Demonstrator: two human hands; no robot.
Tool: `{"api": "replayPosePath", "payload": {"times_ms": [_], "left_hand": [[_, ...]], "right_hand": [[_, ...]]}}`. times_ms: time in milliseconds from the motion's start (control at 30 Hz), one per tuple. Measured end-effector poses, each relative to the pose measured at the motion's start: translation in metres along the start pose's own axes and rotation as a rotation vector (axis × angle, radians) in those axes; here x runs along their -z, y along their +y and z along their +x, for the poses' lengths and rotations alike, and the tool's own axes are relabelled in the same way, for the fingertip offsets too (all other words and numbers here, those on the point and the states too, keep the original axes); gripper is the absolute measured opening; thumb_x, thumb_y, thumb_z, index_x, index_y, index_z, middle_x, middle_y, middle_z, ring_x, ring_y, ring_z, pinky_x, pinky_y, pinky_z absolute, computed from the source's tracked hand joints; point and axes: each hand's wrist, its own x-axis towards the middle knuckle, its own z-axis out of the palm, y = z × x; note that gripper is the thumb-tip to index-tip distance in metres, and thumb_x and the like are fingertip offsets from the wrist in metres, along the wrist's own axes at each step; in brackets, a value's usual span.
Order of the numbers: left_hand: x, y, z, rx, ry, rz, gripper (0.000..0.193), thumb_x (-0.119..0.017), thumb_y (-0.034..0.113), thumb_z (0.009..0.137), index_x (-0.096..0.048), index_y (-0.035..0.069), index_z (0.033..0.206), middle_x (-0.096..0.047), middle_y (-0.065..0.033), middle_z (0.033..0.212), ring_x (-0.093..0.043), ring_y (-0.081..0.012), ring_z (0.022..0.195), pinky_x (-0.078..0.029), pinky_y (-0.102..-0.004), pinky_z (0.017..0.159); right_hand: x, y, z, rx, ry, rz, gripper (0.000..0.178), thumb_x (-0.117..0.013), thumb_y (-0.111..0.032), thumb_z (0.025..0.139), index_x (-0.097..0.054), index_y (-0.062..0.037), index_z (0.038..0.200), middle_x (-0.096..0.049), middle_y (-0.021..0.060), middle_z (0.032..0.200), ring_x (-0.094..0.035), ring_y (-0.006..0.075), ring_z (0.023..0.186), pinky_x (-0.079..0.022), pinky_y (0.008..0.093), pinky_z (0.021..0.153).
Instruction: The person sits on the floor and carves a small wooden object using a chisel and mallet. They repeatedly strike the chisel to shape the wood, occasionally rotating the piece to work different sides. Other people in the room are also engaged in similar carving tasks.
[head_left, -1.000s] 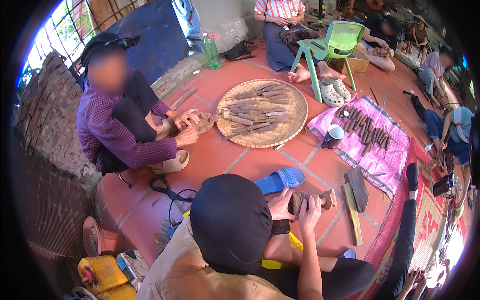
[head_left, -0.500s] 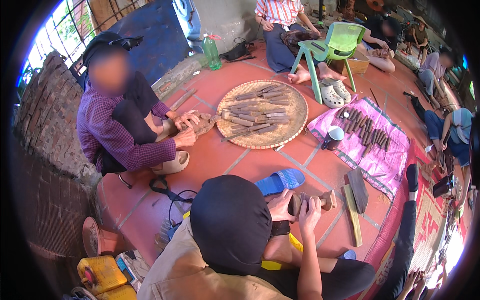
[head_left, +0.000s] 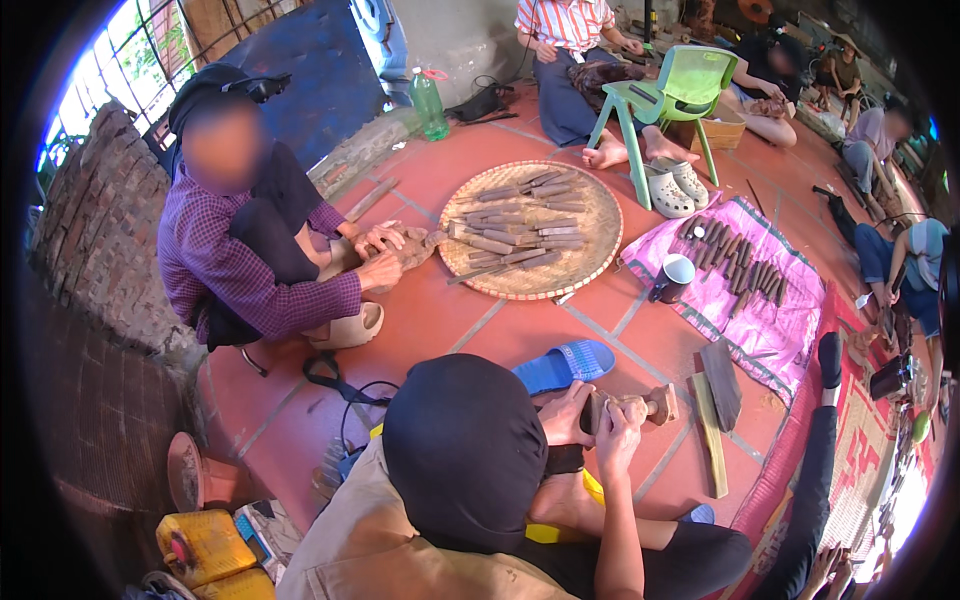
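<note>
Neither of my own hands shows in the head view. Directly before me sits a person in a black head covering [head_left: 465, 450] and beige jacket, seen from behind. That person's two hands hold a carved wooden piece [head_left: 662, 404] with a flared end; any tool in their fingers is too small to make out. At the left, a person in a purple checked shirt [head_left: 250, 290] crouches with both hands on a brown carved piece [head_left: 415, 248]. Between these people and the far wall lies a round woven tray [head_left: 590, 265] bearing several wooden sticks or handles.
A pink cloth [head_left: 790, 350] carries dark handles and a mug [head_left: 672, 278]. A blue slipper [head_left: 563, 368], wood slabs [head_left: 718, 385], a green chair [head_left: 690, 80], and clogs [head_left: 672, 190] lie or stand about. Yellow jugs [head_left: 205, 545] are at lower left; more people sit at far right.
The view has shifted slightly. The person in front of me has moved the right hand a little on the wooden piece. The crouching person's hands have barely moved.
</note>
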Motion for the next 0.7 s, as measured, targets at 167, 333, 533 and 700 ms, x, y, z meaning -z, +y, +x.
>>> {"api": "replayPosePath", "payload": {"times_ms": [167, 333, 533, 700], "left_hand": [[0.002, 0.004, -0.001, 0.027, 0.000, -0.003, 0.084, -0.085, 0.030, 0.065, -0.038, 0.001, 0.128, -0.040, -0.0220, 0.123, -0.054, -0.0460, 0.109, -0.049, -0.0499, 0.086], [0.002, 0.003, 0.000, 0.011, -0.002, 0.026, 0.085, -0.085, 0.030, 0.065, -0.037, 0.001, 0.129, -0.039, -0.0226, 0.124, -0.054, -0.0469, 0.109, -0.049, -0.0504, 0.086], [0.003, 0.002, -0.003, 0.056, -0.028, 0.028, 0.088, -0.086, 0.029, 0.065, -0.036, 0.001, 0.131, -0.038, -0.0236, 0.127, -0.053, -0.0474, 0.111, -0.049, -0.0506, 0.088], [0.003, 0.002, -0.001, 0.043, -0.033, 0.030, 0.089, -0.086, 0.031, 0.066, -0.035, 0.001, 0.132, -0.039, -0.0241, 0.128, -0.053, -0.0473, 0.112, -0.049, -0.0501, 0.088]], "right_hand": [[0.006, -0.006, 0.005, -0.050, -0.048, 0.114, 0.012, -0.069, -0.004, 0.083, -0.069, 0.0027, 0.092, -0.055, 0.0141, 0.086, -0.056, 0.0343, 0.090, -0.049, 0.0439, 0.079], [0.001, 0.000, 0.002, -0.094, -0.028, 0.122, 0.013, -0.071, -0.004, 0.081, -0.071, 0.0024, 0.092, -0.054, 0.0139, 0.085, -0.055, 0.0333, 0.087, -0.048, 0.0432, 0.078], [0.012, -0.010, -0.003, -0.053, -0.105, 0.057, 0.014, -0.067, -0.009, 0.085, -0.073, -0.0020, 0.095, -0.057, 0.0132, 0.087, -0.060, 0.0330, 0.084, -0.050, 0.0442, 0.073], [0.010, -0.008, -0.005, -0.033, -0.070, 0.054, 0.014, -0.065, -0.009, 0.085, -0.071, -0.0014, 0.096, -0.057, 0.0151, 0.089, -0.060, 0.0351, 0.085, -0.050, 0.0448, 0.074]]}}
